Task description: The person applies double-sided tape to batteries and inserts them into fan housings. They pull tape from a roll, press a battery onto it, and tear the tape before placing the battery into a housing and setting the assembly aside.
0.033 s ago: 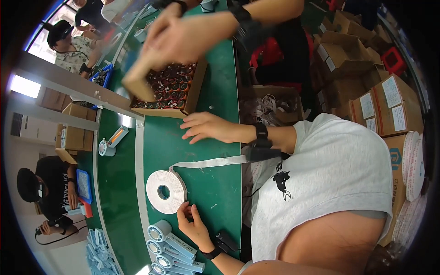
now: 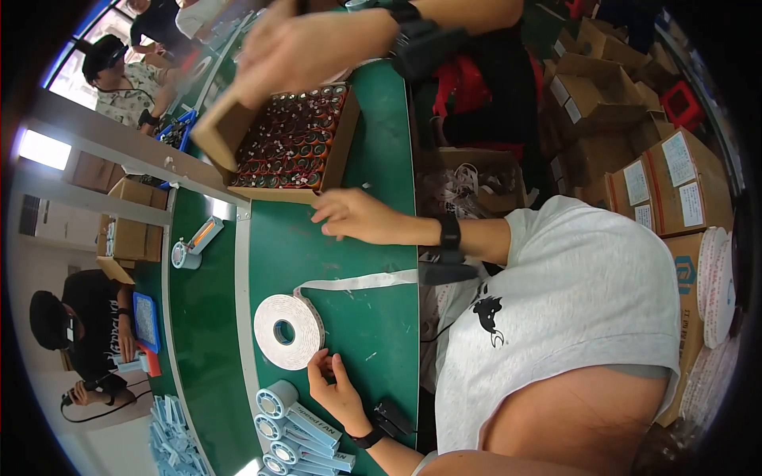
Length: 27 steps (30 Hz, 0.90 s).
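My left hand [image 2: 337,390] rests on the green table with its fingers loosely parted. Its fingertips are at the edge of a white tape roll [image 2: 270,329], seemingly touching it. From the roll a pale strip of tape [image 2: 357,282] runs across the table to the edge beside me. My right hand [image 2: 357,216] hovers above the table with fingers slightly bent and nothing in them. It is just below the near corner of a cardboard box [image 2: 274,193], which is packed with small orange-sided cylinders [image 2: 298,147] with red and dark wires. Another person's blurred hand [image 2: 309,59] grips the box's flap [image 2: 216,131].
Light-blue handheld fans [image 2: 313,424] lie beside my left hand, near a small black object [image 2: 391,416]. A metal rail [image 2: 244,309] borders the table's far side; beyond it stands another fan [image 2: 189,252]. An open carton [image 2: 468,170] sits below the table edge. Other people work across the table.
The other person's hand has moved left, swinging the box flap outward and uncovering more cylinders. My right hand has shifted slightly and its fingers have drawn in. My left hand stays put.
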### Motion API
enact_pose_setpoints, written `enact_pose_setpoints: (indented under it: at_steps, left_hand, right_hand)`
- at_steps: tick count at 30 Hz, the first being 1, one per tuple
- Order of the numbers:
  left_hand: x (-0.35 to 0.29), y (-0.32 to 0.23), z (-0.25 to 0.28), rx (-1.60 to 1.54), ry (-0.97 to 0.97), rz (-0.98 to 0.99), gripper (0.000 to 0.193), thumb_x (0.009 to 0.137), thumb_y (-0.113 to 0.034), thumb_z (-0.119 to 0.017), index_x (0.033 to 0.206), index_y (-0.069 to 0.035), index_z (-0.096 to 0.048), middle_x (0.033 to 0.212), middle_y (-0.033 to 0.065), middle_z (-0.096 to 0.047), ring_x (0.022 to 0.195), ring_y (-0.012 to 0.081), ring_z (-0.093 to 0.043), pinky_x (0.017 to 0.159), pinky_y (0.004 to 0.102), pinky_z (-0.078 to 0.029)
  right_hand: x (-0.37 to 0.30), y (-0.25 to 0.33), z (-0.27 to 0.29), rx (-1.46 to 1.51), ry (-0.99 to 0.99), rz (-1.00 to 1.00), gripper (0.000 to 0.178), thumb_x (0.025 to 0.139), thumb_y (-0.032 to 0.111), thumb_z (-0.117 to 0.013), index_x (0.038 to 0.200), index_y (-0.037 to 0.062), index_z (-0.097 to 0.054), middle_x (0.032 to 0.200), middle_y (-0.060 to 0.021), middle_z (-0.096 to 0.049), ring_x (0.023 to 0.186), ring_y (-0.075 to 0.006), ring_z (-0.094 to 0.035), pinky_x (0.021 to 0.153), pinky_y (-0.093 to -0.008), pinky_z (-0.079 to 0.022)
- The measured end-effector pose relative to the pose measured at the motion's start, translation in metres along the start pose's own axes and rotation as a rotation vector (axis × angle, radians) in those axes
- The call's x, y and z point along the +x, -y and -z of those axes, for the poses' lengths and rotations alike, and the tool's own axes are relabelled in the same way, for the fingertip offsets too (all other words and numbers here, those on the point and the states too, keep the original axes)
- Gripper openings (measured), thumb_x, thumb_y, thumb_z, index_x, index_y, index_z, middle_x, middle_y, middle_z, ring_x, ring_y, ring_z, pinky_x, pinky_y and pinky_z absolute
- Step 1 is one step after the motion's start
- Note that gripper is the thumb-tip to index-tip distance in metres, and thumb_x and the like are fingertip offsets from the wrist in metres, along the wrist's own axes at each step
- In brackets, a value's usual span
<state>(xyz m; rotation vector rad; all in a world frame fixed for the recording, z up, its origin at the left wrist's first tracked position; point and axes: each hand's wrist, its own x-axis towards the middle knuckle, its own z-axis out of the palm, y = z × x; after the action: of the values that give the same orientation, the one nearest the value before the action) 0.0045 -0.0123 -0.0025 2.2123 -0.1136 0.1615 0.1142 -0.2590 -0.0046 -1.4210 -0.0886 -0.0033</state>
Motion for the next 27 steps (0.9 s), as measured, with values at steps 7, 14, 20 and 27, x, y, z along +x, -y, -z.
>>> enact_pose_setpoints:
  at_steps: [7,14,20,27]
  left_hand:
    - [-0.002,-0.001,0.000,0.023,0.046,-0.006,0.013,0.079,-0.005,-0.057,0.090,0.002,-0.054,0.071,0.0031,-0.053,0.062,0.0105,-0.045,0.057,0.0228,-0.038]
    - [-0.002,-0.001,0.000,0.051,0.004,-0.044,0.012,0.079,-0.005,-0.057,0.089,0.002,-0.055,0.069,0.0026,-0.052,0.061,0.0101,-0.045,0.058,0.0226,-0.038]
    - [-0.001,0.003,-0.002,0.042,0.015,-0.047,0.012,0.078,-0.003,-0.057,0.088,0.001,-0.055,0.069,0.0038,-0.053,0.059,0.0107,-0.046,0.055,0.0229,-0.038]
    - [0.000,0.001,0.000,0.022,0.018,-0.012,0.011,0.078,-0.002,-0.057,0.088,0.001,-0.055,0.068,0.0035,-0.051,0.058,0.0103,-0.044,0.053,0.0226,-0.037]
  right_hand:
    - [0.039,0.023,0.029,-1.168,-0.207,0.899,0.018,0.068,0.013,-0.065,0.081,0.0056,-0.055,0.081,-0.0050,-0.051,0.081,-0.0224,-0.047,0.073,-0.0339,-0.039]
    - [0.047,0.029,0.048,-1.079,0.011,0.883,0.024,0.069,0.020,-0.065,0.085,0.0056,-0.054,0.085,-0.0060,-0.049,0.086,-0.0226,-0.046,0.076,-0.0333,-0.037]
    - [0.080,0.027,0.043,-1.284,-0.105,1.107,0.032,0.076,0.031,-0.060,0.092,0.0049,-0.052,0.090,-0.0085,-0.049,0.091,-0.0250,-0.045,0.077,-0.0337,-0.037]
    - [0.122,0.036,0.048,-1.206,0.377,0.977,0.039,0.080,0.042,-0.052,0.092,0.0054,-0.049,0.083,-0.0124,-0.051,0.082,-0.0287,-0.053,0.065,-0.0361,-0.043]
